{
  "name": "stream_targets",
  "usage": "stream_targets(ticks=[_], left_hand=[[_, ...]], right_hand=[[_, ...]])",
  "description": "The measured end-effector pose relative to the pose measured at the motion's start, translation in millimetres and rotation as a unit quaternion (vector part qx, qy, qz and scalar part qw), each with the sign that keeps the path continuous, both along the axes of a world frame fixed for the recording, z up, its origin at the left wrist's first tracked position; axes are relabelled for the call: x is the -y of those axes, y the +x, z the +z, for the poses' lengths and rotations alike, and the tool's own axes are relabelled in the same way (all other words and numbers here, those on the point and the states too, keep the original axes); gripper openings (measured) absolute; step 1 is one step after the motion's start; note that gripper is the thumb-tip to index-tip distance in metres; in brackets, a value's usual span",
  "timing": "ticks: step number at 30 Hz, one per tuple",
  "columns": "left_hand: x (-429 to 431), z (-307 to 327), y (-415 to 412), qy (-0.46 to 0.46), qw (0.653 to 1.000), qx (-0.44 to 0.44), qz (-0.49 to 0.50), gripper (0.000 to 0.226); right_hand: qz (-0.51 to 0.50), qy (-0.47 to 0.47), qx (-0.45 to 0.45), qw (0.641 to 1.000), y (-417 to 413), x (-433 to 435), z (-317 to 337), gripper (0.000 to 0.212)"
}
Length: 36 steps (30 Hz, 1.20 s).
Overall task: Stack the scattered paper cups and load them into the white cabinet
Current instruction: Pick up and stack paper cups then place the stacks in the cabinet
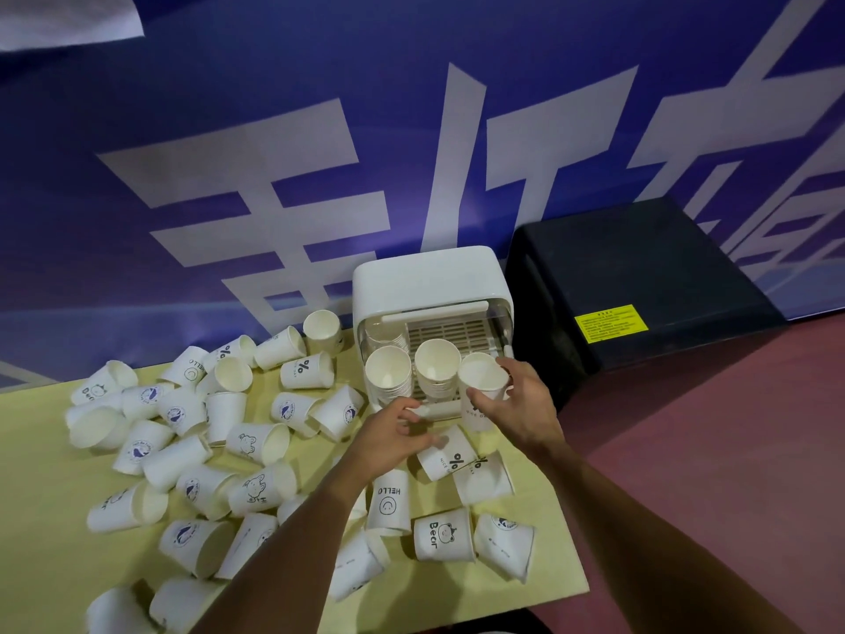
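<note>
The white cabinet [425, 281] stands open at the back of the yellow table [41, 473], its slatted rack pulled out. Two stacks of paper cups [387, 375] stand upright on the rack, with a third stack further back on the left. My right hand [521, 404] grips an upright stack of cups [482, 391] at the rack's right front corner. My left hand [393, 439] hovers just below the rack's front edge with curled fingers; they seem to hold nothing. Several loose printed cups [256, 443] lie scattered on their sides over the table.
A black box [640, 276] with a yellow label stands right of the cabinet. A blue banner with large white characters [320, 153] hangs behind. The table's right edge [571, 519] drops to a reddish floor [731, 450].
</note>
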<state>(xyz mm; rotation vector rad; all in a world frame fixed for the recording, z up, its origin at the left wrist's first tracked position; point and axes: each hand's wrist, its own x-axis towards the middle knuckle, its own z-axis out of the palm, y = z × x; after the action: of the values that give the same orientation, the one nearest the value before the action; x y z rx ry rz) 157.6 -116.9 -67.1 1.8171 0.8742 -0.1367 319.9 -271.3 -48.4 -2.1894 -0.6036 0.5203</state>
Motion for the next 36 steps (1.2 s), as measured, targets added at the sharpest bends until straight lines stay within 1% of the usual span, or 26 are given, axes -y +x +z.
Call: stream_targets(ticks=[7, 10, 13, 18, 21, 27, 30, 32, 36], left_hand=[[-5, -12, 0, 0.015, 1.000, -0.007, -0.004, 0.061], [-9, -15, -3, 0.011, 1.000, -0.008, 0.006, 0.061], [-12, -17, -6, 0.006, 1.000, -0.012, 0.012, 0.059], [-15, -22, -9, 0.006, 1.000, -0.014, 0.024, 0.056], [-18, -29, -9, 0.003, 0.999, -0.015, 0.038, 0.055], [-20, -40, -5, 0.018, 0.998, -0.029, 0.048, 0.047], [-22, -46, -3, 0.021, 0.997, -0.036, 0.059, 0.043], [-23, -48, -2, 0.023, 0.997, -0.042, 0.060, 0.041], [-24, -48, 0, 0.019, 0.997, -0.042, 0.067, 0.038]], right_hand=[[-0.041, 0.023, 0.043, 0.998, 8, -8, 3, 0.073], [-0.040, 0.021, 0.064, 0.997, 10, -14, -2, 0.073], [-0.030, -0.007, 0.085, 0.996, 12, -21, -9, 0.070], [-0.006, -0.066, 0.062, 0.996, 17, -26, -26, 0.076], [0.010, -0.074, 0.059, 0.995, 21, -28, -37, 0.076], [0.021, -0.108, 0.049, 0.993, 32, -40, -54, 0.086], [0.032, -0.119, 0.040, 0.992, 36, -45, -58, 0.082], [0.037, -0.123, 0.054, 0.990, 38, -46, -60, 0.078], [0.026, -0.132, 0.074, 0.988, 42, -45, -61, 0.076]])
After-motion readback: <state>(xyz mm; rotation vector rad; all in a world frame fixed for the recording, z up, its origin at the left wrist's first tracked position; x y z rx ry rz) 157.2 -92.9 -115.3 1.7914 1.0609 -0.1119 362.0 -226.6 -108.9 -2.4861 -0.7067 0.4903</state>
